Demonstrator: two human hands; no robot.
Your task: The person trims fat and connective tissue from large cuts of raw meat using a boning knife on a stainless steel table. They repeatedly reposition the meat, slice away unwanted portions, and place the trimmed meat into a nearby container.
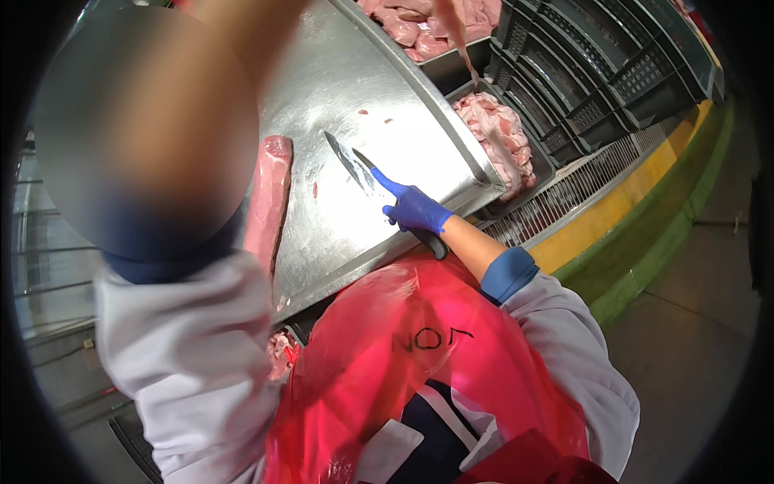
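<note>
My right hand (421, 208), in a blue glove, is closed around the dark handle of a knife (350, 161), the index finger stretched along it. The blade points away over a shiny metal table (322, 211), which mirrors it. My left forearm (250, 36) reaches up past the top edge, partly blurred out; its hand is outside the picture. A long piece of pink meat (268, 202) lies on the table beside my left sleeve. At the top, a thin strip of meat (453, 26) hangs or falls above a bin of pale trimmings (496, 137); what holds it, if anything, is hidden.
Beyond the table's right edge, a container of pink meat pieces (407, 32) stands at the far side, next to dark plastic crates (572, 68). A metal grating (564, 202) and a yellow-green kerb (637, 218) run along the right. More trimmings (282, 352) show below the table's near-left corner.
</note>
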